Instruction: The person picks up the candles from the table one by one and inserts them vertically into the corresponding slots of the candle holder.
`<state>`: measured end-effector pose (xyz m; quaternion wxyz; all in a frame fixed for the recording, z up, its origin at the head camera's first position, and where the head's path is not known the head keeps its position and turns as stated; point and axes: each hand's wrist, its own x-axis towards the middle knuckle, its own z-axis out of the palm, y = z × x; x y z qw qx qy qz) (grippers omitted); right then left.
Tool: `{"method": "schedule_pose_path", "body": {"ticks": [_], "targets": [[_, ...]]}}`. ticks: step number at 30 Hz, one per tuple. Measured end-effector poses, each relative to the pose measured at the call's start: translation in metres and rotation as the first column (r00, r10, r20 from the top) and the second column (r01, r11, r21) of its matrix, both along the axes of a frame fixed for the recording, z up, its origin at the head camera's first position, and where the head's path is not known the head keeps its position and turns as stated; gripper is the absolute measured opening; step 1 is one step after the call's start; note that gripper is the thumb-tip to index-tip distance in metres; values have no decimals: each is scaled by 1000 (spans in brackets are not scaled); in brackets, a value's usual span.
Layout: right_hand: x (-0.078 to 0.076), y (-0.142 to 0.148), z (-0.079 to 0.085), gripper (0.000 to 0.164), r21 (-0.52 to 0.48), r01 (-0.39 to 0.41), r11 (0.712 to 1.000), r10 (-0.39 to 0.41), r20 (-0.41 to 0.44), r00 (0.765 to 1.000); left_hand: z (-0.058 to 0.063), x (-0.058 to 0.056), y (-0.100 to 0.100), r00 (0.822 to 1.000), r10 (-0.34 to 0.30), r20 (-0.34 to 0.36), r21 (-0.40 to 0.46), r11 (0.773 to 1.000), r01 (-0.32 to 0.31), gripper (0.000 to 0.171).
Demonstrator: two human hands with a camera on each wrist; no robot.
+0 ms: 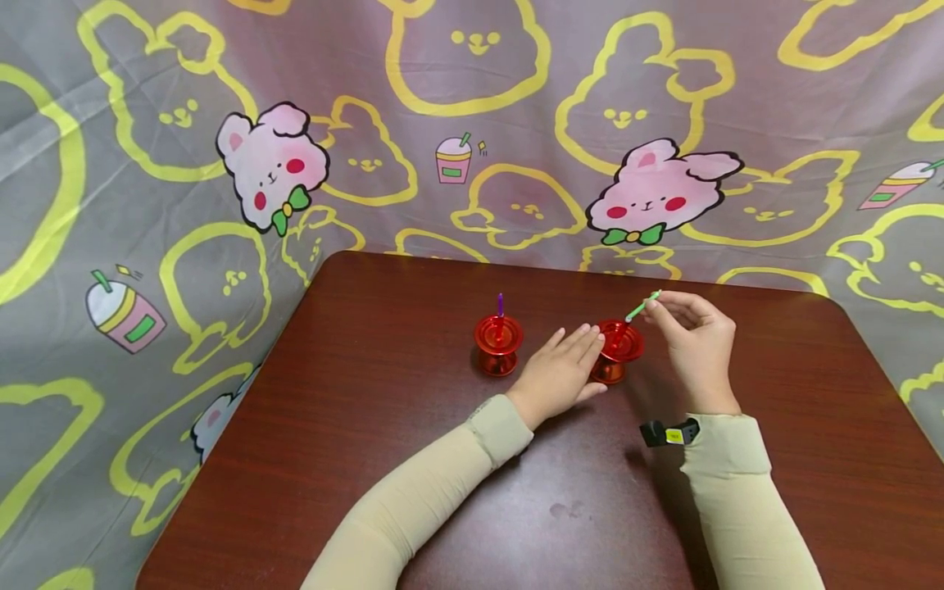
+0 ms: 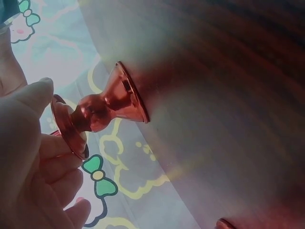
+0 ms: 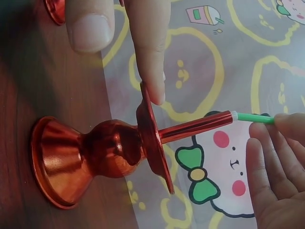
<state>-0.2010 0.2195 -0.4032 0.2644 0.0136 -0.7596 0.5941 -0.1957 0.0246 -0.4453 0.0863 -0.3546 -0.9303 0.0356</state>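
Note:
My right hand (image 1: 698, 344) pinches a thin green candle (image 1: 643, 306) between thumb and fingertips. In the right wrist view, the candle's pale lower end meets the top of the red tube (image 3: 198, 127) rising from a shiny red candle holder (image 3: 114, 148); how deep it sits I cannot tell. My left hand (image 1: 558, 370) rests its nearly straight fingers on the left rim of that holder's dish (image 3: 151, 133), with the thumb apart from it. To the left, a second red candle holder (image 1: 497, 360) stands upright with a purple candle (image 1: 501, 306) in it.
Both holders stand on a dark brown wooden table (image 1: 383, 328), towards its far edge. A grey curtain (image 1: 413, 49) with cartoon prints hangs behind and on the left. A black band (image 1: 669, 433) with a yellow label sits at the right wrist.

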Motion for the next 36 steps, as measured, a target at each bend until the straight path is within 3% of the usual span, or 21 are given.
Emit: {"method": "schedule_pose_path", "body": {"ticks": [4, 13, 23, 36], "targets": [[0, -2, 1, 22, 31, -1, 1000, 2, -25, 1000, -1, -1, 0, 1000, 1, -7, -8, 1000, -1, 73], [0, -5, 5, 17, 236, 64, 970, -51, -64, 997, -1, -1, 1, 1000, -3, -18, -6, 1000, 3, 74], [-1, -3, 10, 15, 394, 23, 919, 27, -121, 992, 0, 0, 1, 1000, -4, -9, 5, 1000, 4, 73], [-5, -3, 10, 13, 458, 11, 889, 61, -141, 988, -1, 0, 1, 1000, 3, 10, 5, 1000, -3, 73]]}}
